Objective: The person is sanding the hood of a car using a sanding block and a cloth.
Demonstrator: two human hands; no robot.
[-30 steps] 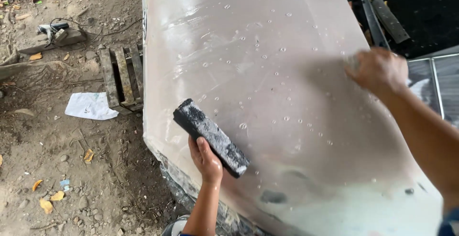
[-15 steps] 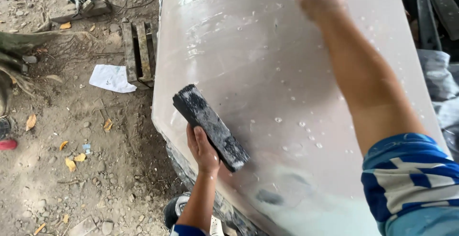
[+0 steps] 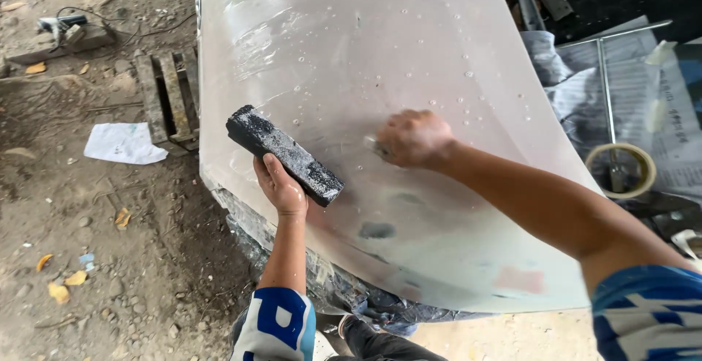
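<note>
1. nearest: left hand clenched around the lower edge of a dark sanding block, long and rectangular, its grey-speckled face turned up and away from the surface. block tilted, upper end toward the left edge of the panel, lower end just beside the wrist.
2. right hand pressed palm-down on the wet car panel, fingers curled over something small and pale at the fingertips; cannot tell whether a scrap of paper or a pad, mostly hidden under the hand. grasp judged closed on it, not confirmed.
3. panel: pale, glossy, beaded with water drops, dull grey patch just below the block, pinkish patch near the lower edge.
4. judged good practice for this rubbing step: keep surface wet, keep pressure flat and even under the palm, work short overlapping strokes, avoid fingertip pressure that grooves the coat. keep block face free of grit before laying back down flat.
5. judged risk: panel edge at lower left close to the block; ease off there to avoid cutting through.
6. farther right: roll of masking tape on newspaper sheets, well apart from both hands.
7. farther left, on the dirt floor: white paper scrap, small wooden pallet just beside the panel edge, a power tool with cord at the far corner.
</note>
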